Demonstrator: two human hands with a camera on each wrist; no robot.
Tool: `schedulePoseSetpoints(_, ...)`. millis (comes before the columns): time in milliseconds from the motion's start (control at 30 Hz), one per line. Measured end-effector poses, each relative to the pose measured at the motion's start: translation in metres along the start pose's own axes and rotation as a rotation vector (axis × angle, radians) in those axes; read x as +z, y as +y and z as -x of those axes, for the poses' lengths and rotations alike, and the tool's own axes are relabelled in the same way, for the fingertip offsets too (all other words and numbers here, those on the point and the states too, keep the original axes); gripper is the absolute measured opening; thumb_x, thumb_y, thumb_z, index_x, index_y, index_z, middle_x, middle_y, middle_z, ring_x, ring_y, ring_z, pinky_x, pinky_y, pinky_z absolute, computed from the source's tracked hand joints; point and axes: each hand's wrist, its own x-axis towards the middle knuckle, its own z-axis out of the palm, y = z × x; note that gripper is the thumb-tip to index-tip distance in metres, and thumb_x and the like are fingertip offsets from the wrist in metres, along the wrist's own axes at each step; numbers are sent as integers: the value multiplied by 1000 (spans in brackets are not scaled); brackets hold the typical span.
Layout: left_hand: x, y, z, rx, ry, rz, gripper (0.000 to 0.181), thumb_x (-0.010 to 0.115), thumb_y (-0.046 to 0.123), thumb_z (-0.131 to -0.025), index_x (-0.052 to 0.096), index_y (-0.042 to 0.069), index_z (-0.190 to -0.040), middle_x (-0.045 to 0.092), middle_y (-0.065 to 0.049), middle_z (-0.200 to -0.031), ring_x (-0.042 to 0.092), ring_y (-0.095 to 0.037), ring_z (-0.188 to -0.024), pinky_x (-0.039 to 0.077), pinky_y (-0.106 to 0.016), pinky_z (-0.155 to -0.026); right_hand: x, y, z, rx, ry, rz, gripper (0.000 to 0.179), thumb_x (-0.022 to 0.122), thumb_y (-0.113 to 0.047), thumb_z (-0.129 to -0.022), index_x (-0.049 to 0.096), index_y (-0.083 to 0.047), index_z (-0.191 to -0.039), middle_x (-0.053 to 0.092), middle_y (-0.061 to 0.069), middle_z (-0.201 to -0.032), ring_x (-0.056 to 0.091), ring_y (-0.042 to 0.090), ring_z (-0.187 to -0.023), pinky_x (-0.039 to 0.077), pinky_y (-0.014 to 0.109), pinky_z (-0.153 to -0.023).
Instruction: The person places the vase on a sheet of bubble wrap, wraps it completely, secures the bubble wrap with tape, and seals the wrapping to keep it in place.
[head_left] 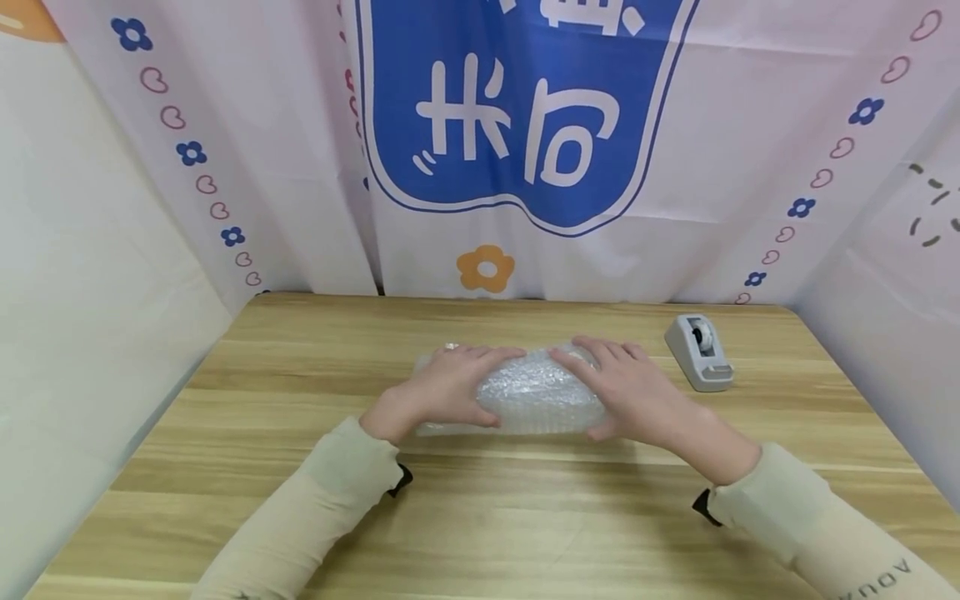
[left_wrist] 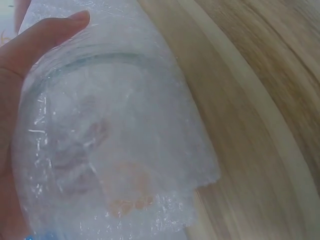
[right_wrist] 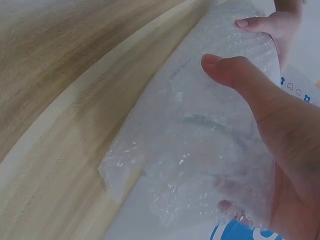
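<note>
A bundle of clear bubble wrap (head_left: 536, 398) lies lengthwise across the middle of the wooden table. My left hand (head_left: 448, 388) grips its left end, thumb on the near side and fingers over the top. At the other end, my right hand (head_left: 637, 396) holds it the same way. Through the layers of the wrap (left_wrist: 130, 115) in the left wrist view, a greenish curved rim like clear glass shows. The right wrist view has a similar curved edge under the wrap (right_wrist: 190, 95), whose loose end sticks out past the hand. What exactly is inside is blurred by the plastic.
A grey tape dispenser (head_left: 699, 354) with a roll in it stands at the back right of the table (head_left: 525, 525). Behind the table hangs a white cloth (head_left: 712, 167) with a blue printed sign, and pale walls flank both sides.
</note>
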Motion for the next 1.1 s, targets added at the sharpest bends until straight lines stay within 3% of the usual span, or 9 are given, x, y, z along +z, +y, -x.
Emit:
schedulePoseSetpoints(200, 0, 0, 2, 20, -9, 24, 96, 89, 36, -79, 38, 23, -159, 51, -7, -153, 52, -32, -135, 40, -62, -106, -4, -2, 0, 3, -20, -35, 116, 96, -50, -59, 40, -16, -155, 52, 23, -142, 57, 42, -123, 52, 61, -94)
schedulePoseSetpoints(567, -6, -1, 2, 37, -89, 107, 99, 90, 36, -80, 35, 18, -160, 47, -6, -157, 48, -28, -139, 39, -51, -114, -12, 0, -5, 13, -127, -135, 114, 96, -47, -61, 41, -14, -155, 52, 24, -143, 58, 43, -121, 51, 61, -96)
schedulePoseSetpoints(833, -1, -10, 3, 23, -18, 220, 98, 91, 37, -78, 39, 18, -159, 45, -5, -158, 44, -27, -142, 38, -48, -115, -13, 9, -16, 20, -205, -197, 115, 96, -45, -61, 39, -12, -156, 53, 23, -141, 58, 41, -120, 52, 58, -97)
schedulePoseSetpoints(967, 1, -11, 3, 38, 17, 217, 96, 90, 37, -79, 40, 15, -158, 45, -7, -157, 44, -28, -142, 38, -49, -115, -15, 12, -18, 33, -240, -241, 114, 95, -44, -64, 38, -13, -158, 51, 23, -143, 57, 41, -123, 50, 58, -100)
schedulePoseSetpoints(1100, 4, -11, 7, 54, 56, 149, 93, 87, 39, -82, 39, 15, -158, 46, -8, -156, 45, -29, -141, 38, -49, -115, -16, 14, -20, 40, -267, -270, 113, 94, -42, -66, 37, -13, -159, 51, 22, -144, 55, 40, -125, 49, 58, -101)
